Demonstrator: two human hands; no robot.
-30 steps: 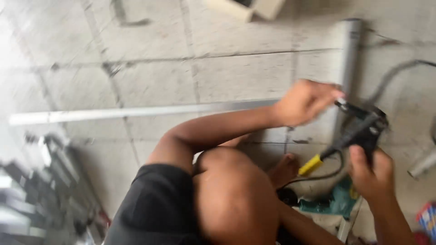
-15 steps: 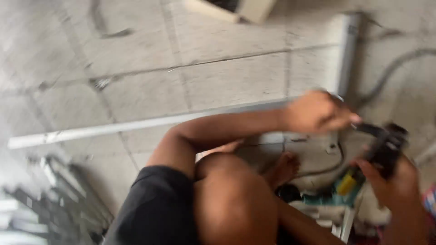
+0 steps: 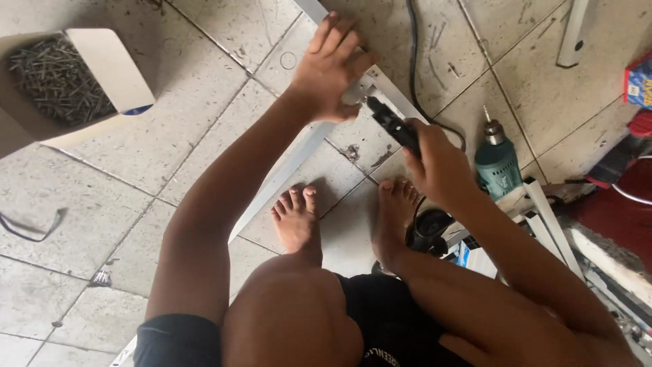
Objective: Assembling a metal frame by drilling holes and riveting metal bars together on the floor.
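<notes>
Tiles [image 3: 170, 156] underfoot; left hand [image 3: 331, 68] spread on rail [image 3: 285, 170], right hand [image 3: 438, 163] clasping tool [image 3: 394, 126].

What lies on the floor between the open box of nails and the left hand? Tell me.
Nothing lies there: in the head view, the stretch from the box of nails to the left hand, pressed on the grey metal strip, is bare tiled floor.

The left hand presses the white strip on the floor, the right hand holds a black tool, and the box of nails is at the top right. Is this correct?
Not quite. In the head view the box of nails is at the top left. The left hand does press the white strip, and the right hand holds the black tool.
</notes>
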